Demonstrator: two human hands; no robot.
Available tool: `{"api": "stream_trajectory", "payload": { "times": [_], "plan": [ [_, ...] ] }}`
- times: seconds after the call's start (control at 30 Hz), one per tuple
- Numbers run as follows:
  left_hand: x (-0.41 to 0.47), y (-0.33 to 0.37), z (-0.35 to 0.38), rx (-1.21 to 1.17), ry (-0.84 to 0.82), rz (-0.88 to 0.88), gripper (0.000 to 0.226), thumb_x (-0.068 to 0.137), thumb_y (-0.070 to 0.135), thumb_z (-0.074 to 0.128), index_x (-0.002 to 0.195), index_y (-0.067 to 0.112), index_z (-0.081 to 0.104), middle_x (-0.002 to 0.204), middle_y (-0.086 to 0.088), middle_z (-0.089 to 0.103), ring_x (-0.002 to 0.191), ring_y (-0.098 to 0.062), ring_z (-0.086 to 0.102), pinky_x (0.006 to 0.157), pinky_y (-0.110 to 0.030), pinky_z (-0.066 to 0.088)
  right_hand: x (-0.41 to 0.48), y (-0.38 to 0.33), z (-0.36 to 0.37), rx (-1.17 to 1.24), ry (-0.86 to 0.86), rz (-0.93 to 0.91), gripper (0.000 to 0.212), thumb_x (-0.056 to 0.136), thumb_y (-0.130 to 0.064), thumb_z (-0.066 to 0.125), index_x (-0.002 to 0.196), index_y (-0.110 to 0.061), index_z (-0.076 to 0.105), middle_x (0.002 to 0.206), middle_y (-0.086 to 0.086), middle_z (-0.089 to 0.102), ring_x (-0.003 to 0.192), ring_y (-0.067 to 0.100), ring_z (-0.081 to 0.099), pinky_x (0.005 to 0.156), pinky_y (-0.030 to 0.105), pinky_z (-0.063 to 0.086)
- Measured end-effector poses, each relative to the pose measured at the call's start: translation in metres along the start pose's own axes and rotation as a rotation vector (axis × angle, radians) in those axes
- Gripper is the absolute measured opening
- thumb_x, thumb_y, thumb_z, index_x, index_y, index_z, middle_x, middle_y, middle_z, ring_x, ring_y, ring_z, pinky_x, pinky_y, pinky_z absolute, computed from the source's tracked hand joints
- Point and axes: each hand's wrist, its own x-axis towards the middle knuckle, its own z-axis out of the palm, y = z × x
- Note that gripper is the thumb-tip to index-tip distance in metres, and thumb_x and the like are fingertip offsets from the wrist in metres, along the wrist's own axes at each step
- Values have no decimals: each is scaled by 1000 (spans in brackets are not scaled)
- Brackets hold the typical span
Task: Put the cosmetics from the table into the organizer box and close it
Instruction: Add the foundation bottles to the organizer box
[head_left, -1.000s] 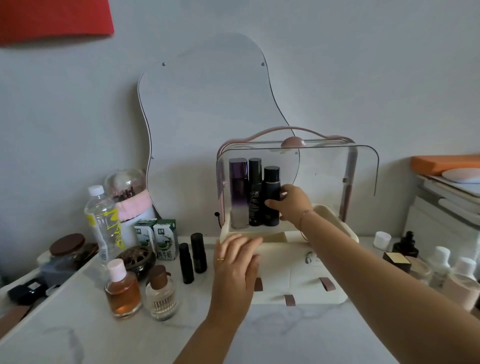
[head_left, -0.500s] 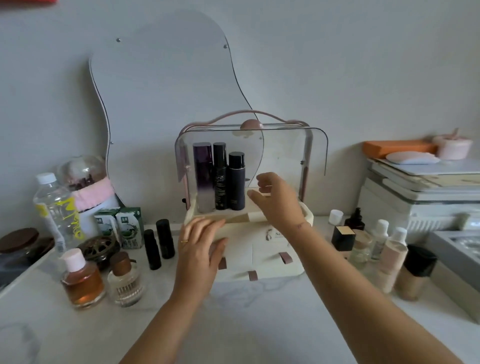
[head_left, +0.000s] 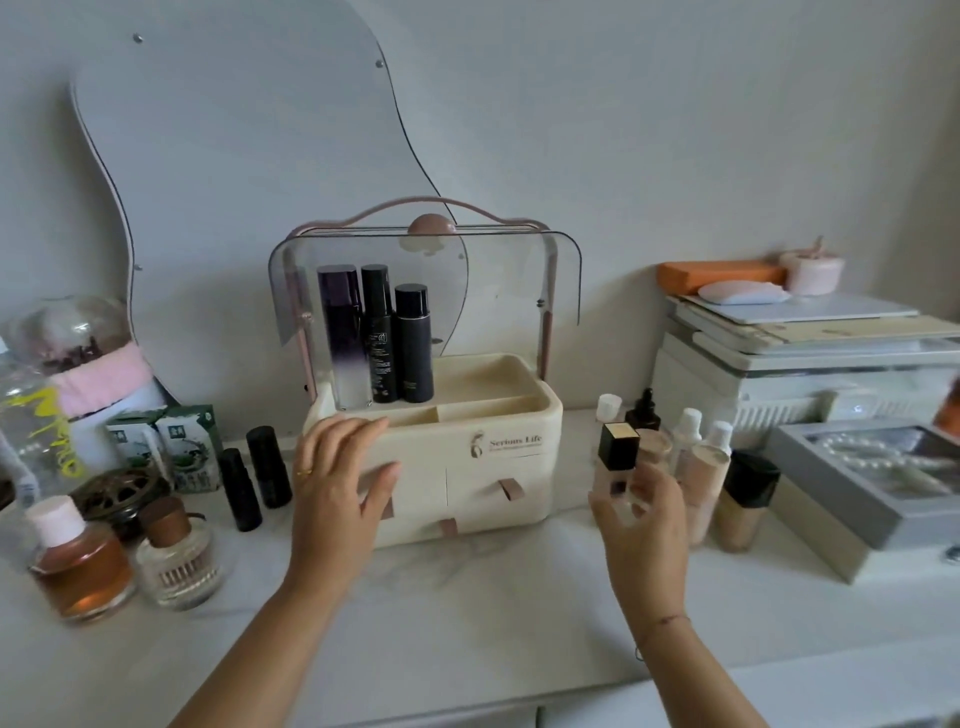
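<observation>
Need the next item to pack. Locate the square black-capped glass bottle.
In the head view, the square black-capped glass bottle is right of the cream organizer box, in the right hand's fingers, before the pale bottles.

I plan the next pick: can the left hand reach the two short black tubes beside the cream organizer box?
Probably yes: the left hand hovers just right of the two short black tubes, nothing between.

A: What is the left hand (head_left: 340, 486) doing?
B: It is lying flat, palm down, fingers spread, forearm stretching forward.
A: And the right hand (head_left: 641, 525)?
B: It is reaching out, back toward the camera, fingers curling around something, wrist slightly raised
</observation>
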Motion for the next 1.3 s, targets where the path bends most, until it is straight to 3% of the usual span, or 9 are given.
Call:
{"api": "stream_trajectory", "payload": {
  "times": [0.1,0.3,0.4,0.63,0.77,0.9,1.0,1.13,1.3],
  "plan": [
    [-6,-3,3,22,21,20,50,89,40,51,132,13,52,131,-7,49,132,-28,33,115,-31,18,8,5,9,2,0,68,46,81,-20,70,122,-17,50,113,-3,62,103,16,57,86,34,47],
    [-20,-11,14,38,82,45,59,88,40,53,141,15,41,149,-10,31,144,-29,19,114,-48,27,12,14,19,-103,-6,143,15,81,-25,68,86,-24,54,77,-10,62,76,15,60,58,27,36],
    [-24,-10,16,-30,94,-40,68,89,49,49,145,15,31,156,-11,17,146,-28,13,118,-36,19,12,14,19,-107,-14,128,13,80,-26,67,79,-28,54,70,-14,61,71,1,57,54,18,35],
    [-27,-8,7,-273,31,-375,86,76,79,38,144,50,-5,157,17,4,141,11,2,110,-29,21,4,-19,3,39,82,-59,23,82,-24,70,72,-30,51,76,-15,65,79,0,64,63,8,43],
    [-27,-9,5,-327,-21,-504,93,66,85,41,138,60,-12,159,7,14,141,-22,30,106,-44,38,2,-84,3,56,-13,-394,27,76,-27,73,91,-39,54,83,-29,60,80,-8,62,73,-2,43],
    [-27,-10,4,-312,-32,-499,90,65,85,40,136,63,-12,158,-1,21,135,-30,39,98,-43,44,22,-132,33,103,-300,-487,31,79,-26,72,103,-38,56,90,-33,60,87,-19,59,75,-1,45],
    [-28,-12,4,-326,-27,-488,91,65,88,36,137,61,-12,157,-2,25,131,-29,44,90,-34,44,51,-150,71,29,-446,-409,12,81,-24,70,90,-24,63,88,-13,70,85,0,65,74,13,52],
    [-26,-16,5,-346,-20,-485,92,62,91,33,137,61,-11,156,2,25,128,-24,46,83,-26,41,86,-146,115,-41,-600,-106,16,82,-10,68,96,-2,67,92,13,69,85,29,67,83,47,55],
    [-26,-18,6,-352,9,-451,90,65,88,37,137,60,-8,151,19,21,132,-19,42,89,-26,43,107,-135,140,-24,-720,114,12,82,8,60,89,0,65,93,13,60,87,27,61,78,37,58]
  ]
}}
